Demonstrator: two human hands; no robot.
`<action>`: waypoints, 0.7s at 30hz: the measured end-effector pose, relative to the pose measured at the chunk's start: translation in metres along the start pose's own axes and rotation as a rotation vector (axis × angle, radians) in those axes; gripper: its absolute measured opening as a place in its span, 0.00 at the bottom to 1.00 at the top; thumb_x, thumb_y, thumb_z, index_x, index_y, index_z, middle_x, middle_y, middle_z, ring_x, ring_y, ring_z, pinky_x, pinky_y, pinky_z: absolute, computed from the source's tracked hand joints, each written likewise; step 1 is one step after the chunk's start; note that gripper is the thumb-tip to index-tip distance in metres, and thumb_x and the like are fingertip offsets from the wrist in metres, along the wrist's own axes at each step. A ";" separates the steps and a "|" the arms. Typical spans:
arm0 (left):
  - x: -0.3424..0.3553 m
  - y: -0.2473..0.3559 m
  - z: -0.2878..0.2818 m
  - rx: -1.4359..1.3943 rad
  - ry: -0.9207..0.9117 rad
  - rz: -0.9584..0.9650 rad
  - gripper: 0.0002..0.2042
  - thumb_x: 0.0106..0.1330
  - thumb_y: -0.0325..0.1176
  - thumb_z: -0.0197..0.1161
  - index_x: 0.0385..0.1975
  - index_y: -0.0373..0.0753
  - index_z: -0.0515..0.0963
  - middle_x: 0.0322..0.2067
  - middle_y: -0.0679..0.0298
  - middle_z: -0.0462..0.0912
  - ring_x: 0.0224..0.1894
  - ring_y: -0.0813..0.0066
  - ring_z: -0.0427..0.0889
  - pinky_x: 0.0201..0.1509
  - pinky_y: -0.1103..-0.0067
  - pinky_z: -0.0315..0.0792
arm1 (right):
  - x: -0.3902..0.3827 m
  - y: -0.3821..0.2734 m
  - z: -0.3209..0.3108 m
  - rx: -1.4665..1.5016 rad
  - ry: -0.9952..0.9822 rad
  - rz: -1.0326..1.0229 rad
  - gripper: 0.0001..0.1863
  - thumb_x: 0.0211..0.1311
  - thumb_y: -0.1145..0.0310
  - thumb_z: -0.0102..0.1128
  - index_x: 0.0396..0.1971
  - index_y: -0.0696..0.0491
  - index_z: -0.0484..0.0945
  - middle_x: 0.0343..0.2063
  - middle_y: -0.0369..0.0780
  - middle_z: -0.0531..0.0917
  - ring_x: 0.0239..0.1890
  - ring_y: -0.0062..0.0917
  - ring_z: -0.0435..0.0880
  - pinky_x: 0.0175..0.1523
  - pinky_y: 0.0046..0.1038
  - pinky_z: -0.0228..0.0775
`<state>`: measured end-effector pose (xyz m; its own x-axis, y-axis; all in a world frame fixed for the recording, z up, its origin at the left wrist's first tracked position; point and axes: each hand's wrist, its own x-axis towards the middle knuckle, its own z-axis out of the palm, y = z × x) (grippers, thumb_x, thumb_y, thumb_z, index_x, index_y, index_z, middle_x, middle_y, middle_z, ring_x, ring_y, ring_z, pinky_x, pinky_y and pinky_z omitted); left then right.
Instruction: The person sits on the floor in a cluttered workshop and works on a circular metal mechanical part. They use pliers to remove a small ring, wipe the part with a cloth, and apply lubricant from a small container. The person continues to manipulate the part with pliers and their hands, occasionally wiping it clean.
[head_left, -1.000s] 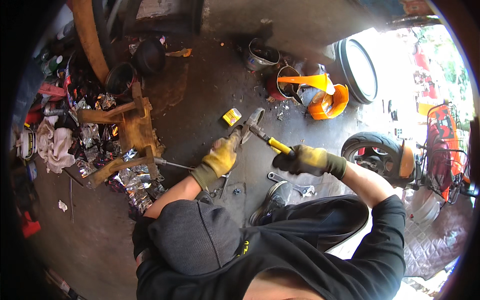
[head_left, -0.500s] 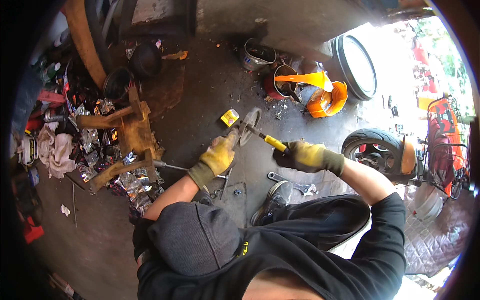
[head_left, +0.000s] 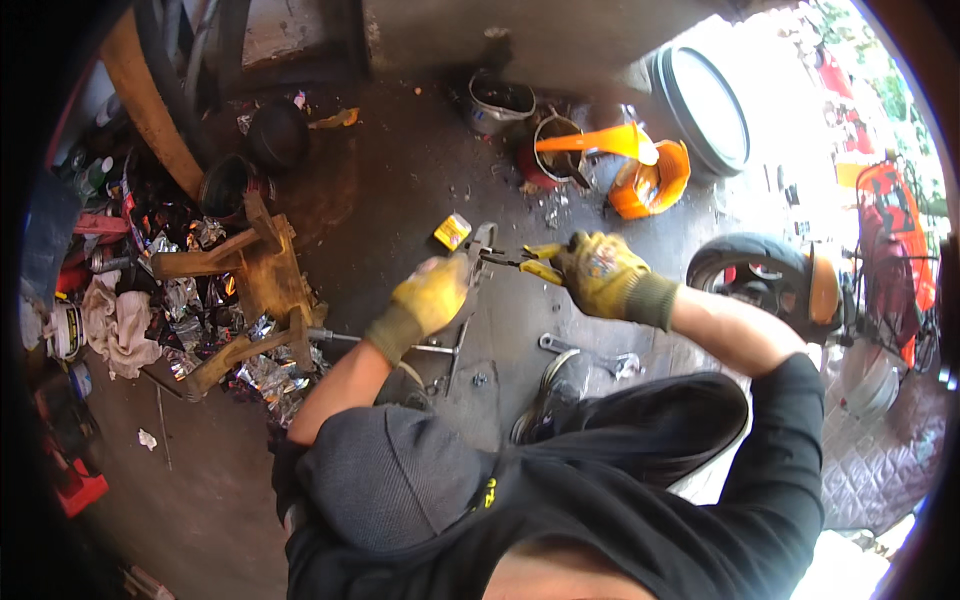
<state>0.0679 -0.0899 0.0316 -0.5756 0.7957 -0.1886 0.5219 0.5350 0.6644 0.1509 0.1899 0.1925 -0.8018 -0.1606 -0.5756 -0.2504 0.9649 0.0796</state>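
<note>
My left hand (head_left: 430, 295), in a yellow work glove with a dark cuff, grips a grey metal disc (head_left: 482, 250) that is turned nearly edge-on. In my right hand (head_left: 603, 272), also gloved, is a pair of pliers (head_left: 541, 264) with yellow handles. The handles are spread apart and the dark jaws point left, meeting the disc's right side. Whether the jaws are clamped on it I cannot tell. A small yellow box (head_left: 453, 231) lies on the floor just beyond my left hand.
An adjustable wrench (head_left: 590, 356) and a long T-handled tool (head_left: 425, 349) lie close to my feet. An overturned wooden stool (head_left: 270, 278) and foil scraps are at left. Farther off stand an orange funnel (head_left: 605, 141), an orange container (head_left: 655, 190) and a metal can (head_left: 498, 110). A wheel (head_left: 748, 250) is at right.
The disc has turned from a slanted round face to nearly edge-on. My right hand has risen slightly, and the pliers' handles, together before, are now spread.
</note>
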 end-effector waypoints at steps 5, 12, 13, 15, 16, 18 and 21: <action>-0.001 0.016 -0.005 0.044 -0.106 -0.197 0.33 0.68 0.32 0.64 0.75 0.35 0.69 0.52 0.44 0.85 0.56 0.47 0.85 0.60 0.61 0.79 | 0.004 0.005 0.000 0.988 -0.453 0.115 0.22 0.79 0.55 0.57 0.61 0.54 0.82 0.46 0.51 0.89 0.43 0.40 0.92 0.47 0.42 0.86; 0.000 0.009 0.002 -0.018 0.056 -0.117 0.33 0.67 0.34 0.66 0.73 0.29 0.68 0.54 0.44 0.85 0.56 0.47 0.85 0.61 0.58 0.79 | -0.007 0.010 -0.001 0.327 -0.010 -0.017 0.18 0.80 0.63 0.54 0.58 0.59 0.82 0.46 0.51 0.87 0.43 0.40 0.90 0.46 0.47 0.83; 0.011 0.007 0.000 0.034 -0.029 -0.070 0.33 0.68 0.37 0.65 0.72 0.30 0.70 0.55 0.45 0.85 0.58 0.46 0.84 0.62 0.58 0.79 | -0.007 0.001 -0.001 -0.184 0.148 0.035 0.16 0.75 0.62 0.56 0.55 0.53 0.84 0.48 0.48 0.84 0.45 0.43 0.86 0.46 0.50 0.77; 0.011 0.006 -0.001 0.008 -0.060 -0.086 0.27 0.72 0.42 0.61 0.66 0.33 0.73 0.52 0.44 0.85 0.54 0.43 0.85 0.58 0.55 0.80 | -0.004 -0.004 -0.006 -0.167 0.202 0.005 0.16 0.75 0.59 0.56 0.54 0.48 0.85 0.50 0.48 0.82 0.45 0.41 0.84 0.45 0.47 0.76; 0.011 0.009 0.001 -0.086 -0.002 -0.146 0.23 0.74 0.45 0.58 0.61 0.35 0.76 0.49 0.42 0.85 0.50 0.40 0.87 0.53 0.51 0.81 | -0.001 -0.004 -0.011 -0.145 0.093 0.022 0.16 0.76 0.59 0.55 0.54 0.48 0.85 0.51 0.49 0.83 0.46 0.43 0.86 0.46 0.48 0.77; 0.004 0.014 0.006 -0.071 0.045 -0.130 0.30 0.70 0.37 0.61 0.70 0.32 0.69 0.43 0.43 0.86 0.45 0.41 0.87 0.50 0.52 0.81 | 0.003 0.011 -0.026 0.679 -0.469 0.056 0.18 0.82 0.55 0.53 0.56 0.49 0.85 0.48 0.52 0.90 0.47 0.45 0.92 0.55 0.48 0.83; -0.002 0.018 0.011 0.041 0.139 -0.030 0.42 0.64 0.31 0.64 0.80 0.30 0.57 0.36 0.44 0.87 0.39 0.40 0.87 0.46 0.53 0.80 | 0.001 0.011 -0.034 0.703 -0.414 0.046 0.20 0.81 0.54 0.56 0.58 0.51 0.83 0.48 0.53 0.89 0.48 0.45 0.91 0.55 0.48 0.82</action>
<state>0.0856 -0.0788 0.0355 -0.6714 0.7337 -0.1041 0.5266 0.5712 0.6296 0.1286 0.1937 0.2205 -0.5027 -0.1611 -0.8493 0.2870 0.8957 -0.3397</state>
